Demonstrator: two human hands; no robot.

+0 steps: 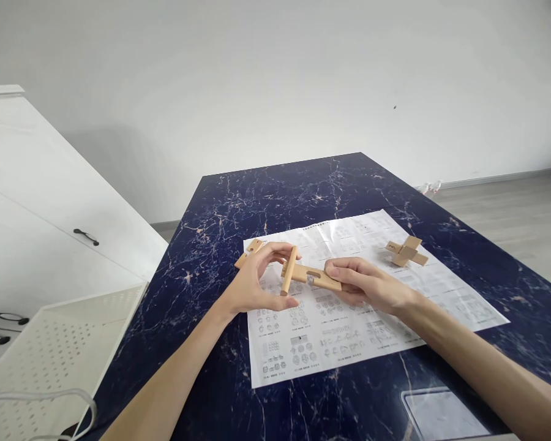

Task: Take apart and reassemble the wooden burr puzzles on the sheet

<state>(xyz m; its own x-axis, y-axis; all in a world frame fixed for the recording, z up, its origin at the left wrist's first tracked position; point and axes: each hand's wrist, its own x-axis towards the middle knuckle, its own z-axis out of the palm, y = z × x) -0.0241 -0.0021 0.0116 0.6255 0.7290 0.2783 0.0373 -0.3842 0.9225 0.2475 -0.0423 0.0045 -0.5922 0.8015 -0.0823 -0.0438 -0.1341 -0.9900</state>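
Nearest to us, at the lower edge of the view, a pale, flat, round-cornered item [445, 415] lies on the dark blue, marble-patterned desk [257, 202]. Down on our left we see a white perforated panel [50, 352] with a white cable [41, 396] across its near part. Beyond the item, a creased printed sheet [298, 367] lies askew on the desk. On its right part sits a cross-shaped wooden assembly [408, 251], well apart from our hands; a flat wooden piece [252, 250] lies at its left edge, partly hidden. A white cabinet [50, 190] with dark handles stands to our left, grey flooring [509, 202] shows to the right, and a plain pale wall [275, 92] rises behind the desk.

Both our forearms reach in from the bottom over the sheet. Our left hand [256, 283] curves into a wide C, holding a wooden bar [288, 272] between fingers above and thumb below. Our right hand [370, 282] is closed, pinching the right end of a slotted wooden piece [319, 279], thumb on top. That piece's left end meets the bar; we cannot tell whether they interlock.
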